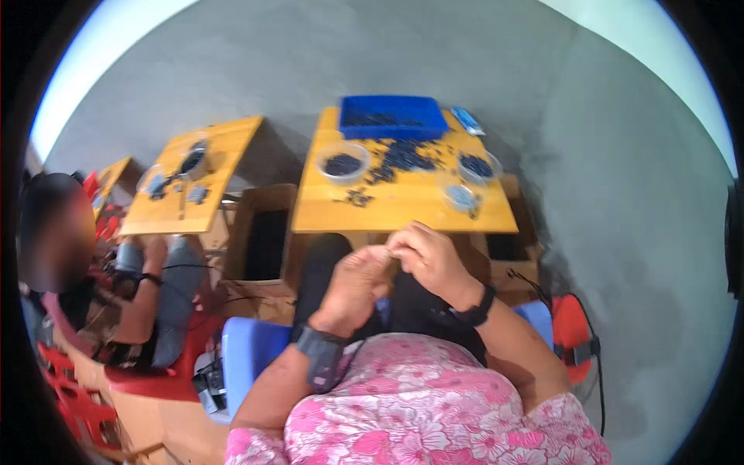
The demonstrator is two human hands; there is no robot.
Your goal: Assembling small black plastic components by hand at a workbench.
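Centre frame, below the near edge of the yellow table (403, 209): left hand (353, 287) and right hand (426, 260) meet, fingertips pinched together on a small part too tiny to make out; its axis cannot be told. Wrists bent inward, forearms rising from the lower edge. Blue tray (394, 116) and clear bowls (342, 163) sit well apart above, dark small parts (403, 159) scattered between.

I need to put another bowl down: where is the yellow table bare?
The yellow table is bare along its near edge, between the scattered dark parts and the hands. The far half is crowded: blue tray, three clear bowls.
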